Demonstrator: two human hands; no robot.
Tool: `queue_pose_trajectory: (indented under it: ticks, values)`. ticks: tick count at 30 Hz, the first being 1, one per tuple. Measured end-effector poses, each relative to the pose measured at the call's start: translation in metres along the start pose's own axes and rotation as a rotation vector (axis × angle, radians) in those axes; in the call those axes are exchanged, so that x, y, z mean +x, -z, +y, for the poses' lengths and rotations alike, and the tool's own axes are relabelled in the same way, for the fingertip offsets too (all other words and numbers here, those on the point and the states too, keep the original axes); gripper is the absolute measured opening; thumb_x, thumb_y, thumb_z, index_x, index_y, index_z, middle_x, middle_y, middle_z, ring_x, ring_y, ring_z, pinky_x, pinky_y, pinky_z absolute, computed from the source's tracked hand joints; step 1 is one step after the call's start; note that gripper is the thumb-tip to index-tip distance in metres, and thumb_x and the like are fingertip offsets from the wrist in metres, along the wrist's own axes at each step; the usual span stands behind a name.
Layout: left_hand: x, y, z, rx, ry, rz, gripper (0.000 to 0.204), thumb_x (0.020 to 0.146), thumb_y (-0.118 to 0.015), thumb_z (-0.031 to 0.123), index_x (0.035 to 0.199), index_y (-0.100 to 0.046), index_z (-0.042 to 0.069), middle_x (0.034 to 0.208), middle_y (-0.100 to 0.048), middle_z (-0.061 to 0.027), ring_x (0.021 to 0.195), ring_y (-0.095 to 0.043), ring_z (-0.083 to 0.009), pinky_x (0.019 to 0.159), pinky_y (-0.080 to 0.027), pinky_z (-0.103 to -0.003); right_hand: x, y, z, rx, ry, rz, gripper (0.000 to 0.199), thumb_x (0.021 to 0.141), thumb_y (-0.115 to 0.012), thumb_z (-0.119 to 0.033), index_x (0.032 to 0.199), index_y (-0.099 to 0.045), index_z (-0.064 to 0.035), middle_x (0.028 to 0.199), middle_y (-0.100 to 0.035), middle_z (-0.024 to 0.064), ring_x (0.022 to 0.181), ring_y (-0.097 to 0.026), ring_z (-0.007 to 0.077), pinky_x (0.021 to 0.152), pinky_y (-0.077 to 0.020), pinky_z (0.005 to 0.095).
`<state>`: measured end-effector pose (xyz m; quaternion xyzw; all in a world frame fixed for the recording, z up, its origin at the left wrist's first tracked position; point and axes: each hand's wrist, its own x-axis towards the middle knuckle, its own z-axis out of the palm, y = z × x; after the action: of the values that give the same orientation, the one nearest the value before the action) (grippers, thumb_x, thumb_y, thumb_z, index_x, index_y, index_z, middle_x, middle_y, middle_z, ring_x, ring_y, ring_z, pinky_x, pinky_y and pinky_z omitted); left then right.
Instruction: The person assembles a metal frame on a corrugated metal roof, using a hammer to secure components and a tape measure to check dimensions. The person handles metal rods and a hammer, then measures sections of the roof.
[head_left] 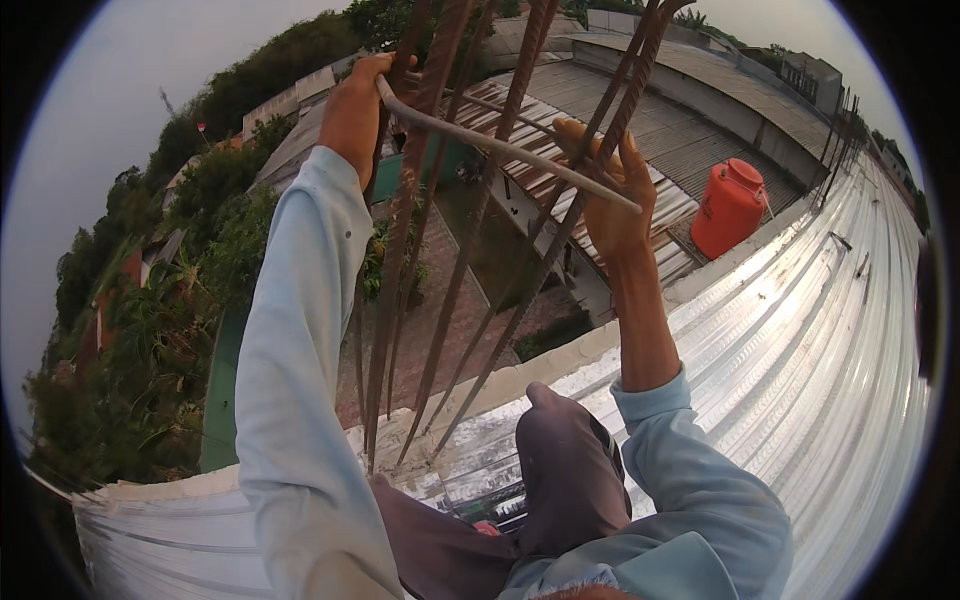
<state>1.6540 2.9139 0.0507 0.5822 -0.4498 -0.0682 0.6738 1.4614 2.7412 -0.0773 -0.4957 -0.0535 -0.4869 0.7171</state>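
Several rusty ribbed rebars [435,210] rise in a bundle from the wall top before me, spreading apart upward. A grey bent steel rod [500,148], shaped like a stirrup, lies across them near the top. My left hand [362,105] is closed at the rod's left bend, its fingers partly hidden behind a rebar. At the rod's right end, my right hand [618,205] has its fingers stretched up and apart beside the right-hand bars. Its palm is against or just behind the rod; I cannot tell which.
Shiny corrugated metal roofing [780,370] spreads under me and to the right. A rough concrete wall top [590,345] edges it, with a drop to a paved yard [450,260] beyond. An orange water tank [728,208] stands at the right. More upright rebars [838,150] stand farther along the wall.
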Motion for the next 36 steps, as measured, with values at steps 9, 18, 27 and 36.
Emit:
queue_pose_trajectory:
  ticks: [9,18,27,36]
  values:
    - [-0.077,0.059,-0.098,0.039,0.067,-0.053,0.050,0.099,-0.040,0.039,0.121,-0.063,0.000,0.118,-0.066,-0.0107,0.118,-0.054,-0.0209,0.109,-0.032,-0.035,-0.080,0.011,0.094,-0.069,-0.070,-0.253,0.096,0.095,-0.025,-0.075,0.151,-0.035,0.0024,0.153,-0.040,0.0164,0.144,-0.033,0.0271,0.120,-0.0201,0.0431]
    - [-0.158,0.099,-0.169,0.186,0.192,0.073,0.052,0.095,-0.039,0.044,0.116,-0.062,0.002,0.117,-0.065,-0.0103,0.118,-0.052,-0.0237,0.111,-0.028,-0.038,-0.142,0.040,0.189,-0.004,-0.171,-0.378,0.088,0.101,-0.033,-0.064,0.153,-0.026,0.0071,0.162,-0.026,0.0171,0.150,-0.024,0.0287,0.122,-0.0130,0.0355]
    - [-0.238,0.160,-0.248,0.296,0.324,0.084,0.046,0.094,-0.042,0.043,0.116,-0.065,0.010,0.127,-0.062,-0.0141,0.124,-0.049,-0.0299,0.114,-0.024,-0.044,-0.224,0.046,0.293,-0.553,-0.280,-0.602,0.070,0.099,-0.043,-0.050,0.147,-0.036,0.0005,0.156,-0.035,0.0179,0.147,-0.028,0.0246,0.120,-0.0200,0.0365]
    - [-0.247,0.163,-0.258,0.241,0.662,0.346,0.047,0.098,-0.049,0.031,0.137,-0.059,0.006,0.130,-0.063,-0.0116,0.124,-0.055,-0.0272,0.109,-0.037,-0.040,-0.214,0.046,0.294,0.220,-0.704,-0.165,0.049,0.100,-0.047,-0.031,0.136,-0.046,0.0028,0.152,-0.040,0.0174,0.144,-0.033,0.0248,0.121,-0.0232,0.0371]
